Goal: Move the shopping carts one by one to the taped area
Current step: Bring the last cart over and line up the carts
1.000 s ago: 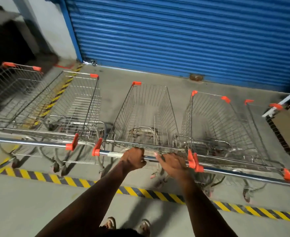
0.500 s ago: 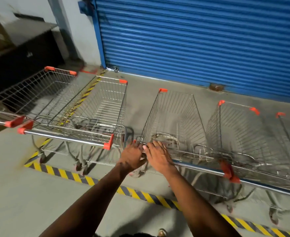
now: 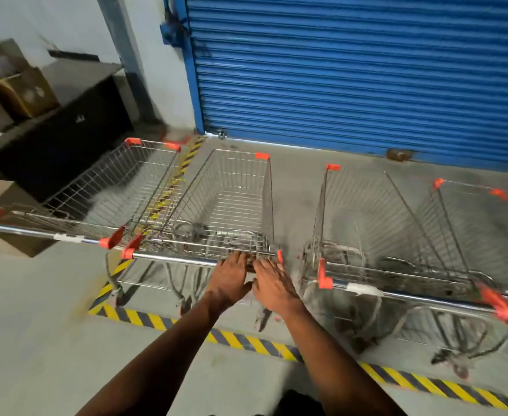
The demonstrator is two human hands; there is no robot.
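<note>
Several wire shopping carts with orange corner caps stand side by side in front of a blue shutter, inside the yellow-black floor tape (image 3: 246,340). My left hand (image 3: 230,279) and my right hand (image 3: 273,285) lie close together at the right end of the second cart's handle (image 3: 171,259). Their fingers are stretched out over the bar and not curled round it. That cart's basket (image 3: 231,199) is empty. To the right stands the third cart (image 3: 366,211), whose handle (image 3: 411,297) has no hand on it. The leftmost cart (image 3: 121,181) straddles the tape's left strip.
The blue roller shutter (image 3: 351,79) closes off the back. A dark cabinet (image 3: 76,124) with cardboard boxes (image 3: 19,85) stands at the left wall. A fourth cart (image 3: 471,211) is at the far right. Bare grey floor lies in front of the tape.
Both hands have let go of the third cart's handle and moved left to the right end of the second cart's handle. The view has swung left and the fingers have straightened.
</note>
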